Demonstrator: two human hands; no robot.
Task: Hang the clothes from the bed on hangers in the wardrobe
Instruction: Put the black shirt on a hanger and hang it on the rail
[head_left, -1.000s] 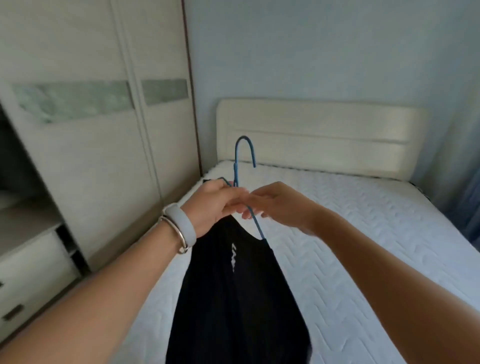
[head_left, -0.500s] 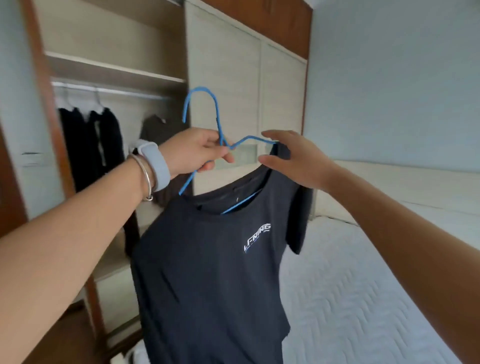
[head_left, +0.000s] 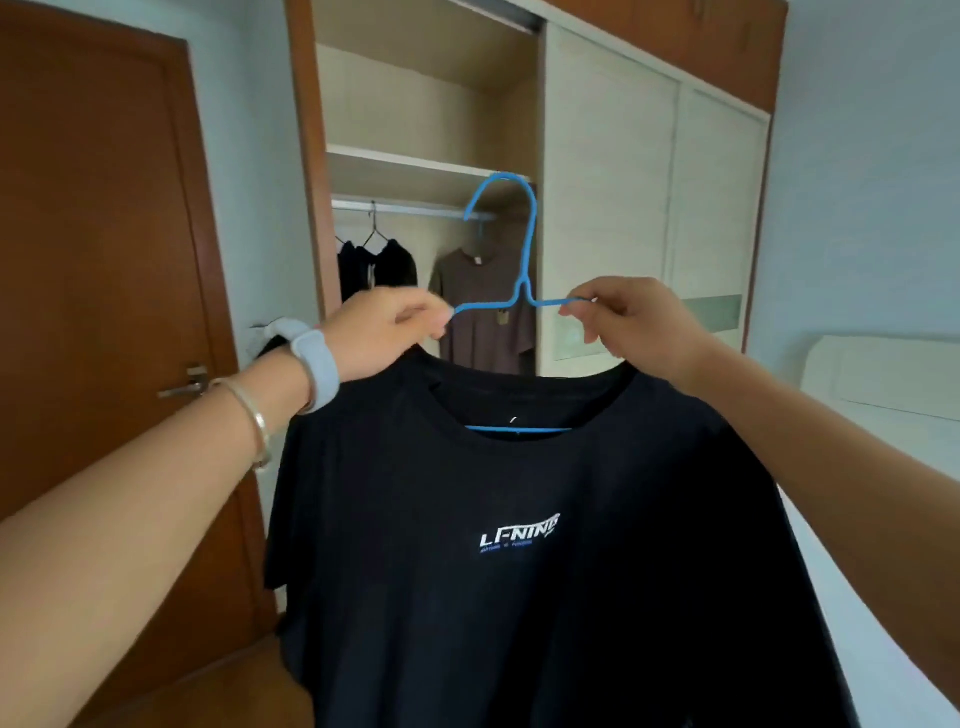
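Note:
A black T-shirt (head_left: 519, 571) with a white chest logo hangs on a blue wire hanger (head_left: 527, 260), held up in front of me. My left hand (head_left: 384, 332) grips the hanger's left shoulder together with the shirt's collar edge. My right hand (head_left: 623, 322) pinches the hanger's right shoulder and the shirt there. The hanger's hook points up and to the left, in front of the open wardrobe (head_left: 431, 171). Its rail (head_left: 405, 208) carries dark garments (head_left: 379, 270) and a brown T-shirt (head_left: 488, 306).
A brown door (head_left: 104, 260) with a metal handle stands at the left. The wardrobe's pale sliding doors (head_left: 649, 208) are to the right of the open bay. The bed (head_left: 883, 415) with its white headboard lies at the right edge.
I have turned from the bed to face the open wardrobe. The shirt now hangs squarely on the hanger, with my hands spread apart on its two shoulders.

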